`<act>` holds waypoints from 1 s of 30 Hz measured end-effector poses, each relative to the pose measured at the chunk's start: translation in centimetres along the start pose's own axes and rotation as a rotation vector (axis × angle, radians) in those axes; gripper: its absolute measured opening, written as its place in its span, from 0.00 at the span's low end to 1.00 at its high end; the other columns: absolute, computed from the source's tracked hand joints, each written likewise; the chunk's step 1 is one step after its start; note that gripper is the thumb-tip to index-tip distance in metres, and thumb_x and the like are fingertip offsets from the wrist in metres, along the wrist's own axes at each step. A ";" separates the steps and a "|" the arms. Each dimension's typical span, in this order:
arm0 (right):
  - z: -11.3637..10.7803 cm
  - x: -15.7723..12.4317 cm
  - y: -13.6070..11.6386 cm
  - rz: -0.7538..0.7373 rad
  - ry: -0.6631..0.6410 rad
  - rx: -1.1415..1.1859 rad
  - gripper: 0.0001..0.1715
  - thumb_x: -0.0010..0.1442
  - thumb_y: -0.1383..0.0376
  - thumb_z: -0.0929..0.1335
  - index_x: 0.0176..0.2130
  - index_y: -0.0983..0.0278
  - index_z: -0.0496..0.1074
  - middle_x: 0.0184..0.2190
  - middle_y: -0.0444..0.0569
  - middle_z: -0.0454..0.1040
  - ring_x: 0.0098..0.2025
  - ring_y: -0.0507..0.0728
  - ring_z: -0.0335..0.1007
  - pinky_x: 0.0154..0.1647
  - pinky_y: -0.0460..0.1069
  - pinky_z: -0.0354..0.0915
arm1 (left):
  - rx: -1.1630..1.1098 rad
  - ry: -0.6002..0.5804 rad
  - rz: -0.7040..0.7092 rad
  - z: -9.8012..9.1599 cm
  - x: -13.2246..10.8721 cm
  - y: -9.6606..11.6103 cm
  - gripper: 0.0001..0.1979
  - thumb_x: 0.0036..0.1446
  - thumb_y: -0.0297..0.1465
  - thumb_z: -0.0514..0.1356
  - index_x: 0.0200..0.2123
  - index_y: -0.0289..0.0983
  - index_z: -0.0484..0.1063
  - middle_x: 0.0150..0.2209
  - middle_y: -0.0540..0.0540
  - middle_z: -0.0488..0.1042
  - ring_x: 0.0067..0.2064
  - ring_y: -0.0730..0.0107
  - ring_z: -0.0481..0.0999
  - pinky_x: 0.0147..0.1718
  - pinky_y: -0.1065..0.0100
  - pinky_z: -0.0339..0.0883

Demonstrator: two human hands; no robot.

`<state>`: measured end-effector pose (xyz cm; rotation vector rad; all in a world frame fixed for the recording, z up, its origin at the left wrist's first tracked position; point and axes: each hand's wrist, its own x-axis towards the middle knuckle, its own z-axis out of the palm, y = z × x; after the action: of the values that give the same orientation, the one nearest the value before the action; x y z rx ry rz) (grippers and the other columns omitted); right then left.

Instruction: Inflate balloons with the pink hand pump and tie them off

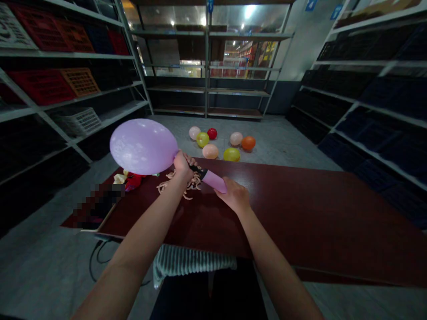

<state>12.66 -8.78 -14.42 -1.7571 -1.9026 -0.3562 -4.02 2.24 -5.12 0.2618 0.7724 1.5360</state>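
Note:
A large, inflated purple balloon (143, 146) reaches out to the left from my left hand (183, 164), whose fingers are closed round its neck. My right hand (236, 194) is wrapped round the back end of a hand balloon pump (214, 180) with a pink barrel and a black front end. The pump's black end points at the balloon's neck, and my left fingers hide whether the two are joined. Under the pump, a pile of thin beige strips (191, 183) lies on the dark red table (300, 204). Limp red and cream balloons (131, 180) lie to the left.
Several inflated balloons (210, 151) rest on the floor beyond the table. A pixelated dark object (103, 204) lies at the table's left end, above a black cable (91, 260). Shelving with crates (80, 82) stands on the left, more shelves on the right and at the back.

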 end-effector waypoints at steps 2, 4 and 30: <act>0.2 -0.2 0.1 -0.043 -0.001 -0.044 0.19 0.60 0.52 0.71 0.46 0.61 0.74 0.36 0.48 0.81 0.34 0.56 0.77 0.31 0.48 0.57 | -0.037 0.013 0.006 -1.2 0.3 1.2 0.19 0.63 0.25 0.50 0.21 0.39 0.46 0.14 0.57 0.46 0.12 0.77 0.48 0.15 0.71 0.47; 0.5 -0.4 0.3 -0.085 0.005 -0.069 0.20 0.60 0.52 0.71 0.47 0.62 0.74 0.36 0.49 0.81 0.34 0.56 0.76 0.32 0.48 0.58 | -0.065 0.028 0.011 -2.2 0.6 2.8 0.20 0.64 0.26 0.50 0.21 0.39 0.46 0.14 0.57 0.46 0.12 0.78 0.47 0.15 0.71 0.47; 1.4 0.0 1.7 0.188 0.108 0.248 0.22 0.57 0.53 0.72 0.47 0.62 0.72 0.35 0.48 0.81 0.33 0.59 0.78 0.31 0.48 0.61 | 0.144 -0.252 0.170 8.7 -3.2 0.9 0.26 0.71 0.34 0.50 0.20 0.40 0.47 0.11 0.56 0.45 0.12 0.77 0.46 0.13 0.70 0.42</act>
<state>14.08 -7.84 -15.80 -1.6960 -1.6152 -0.1363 0.90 1.99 2.83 0.6290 0.6739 1.5708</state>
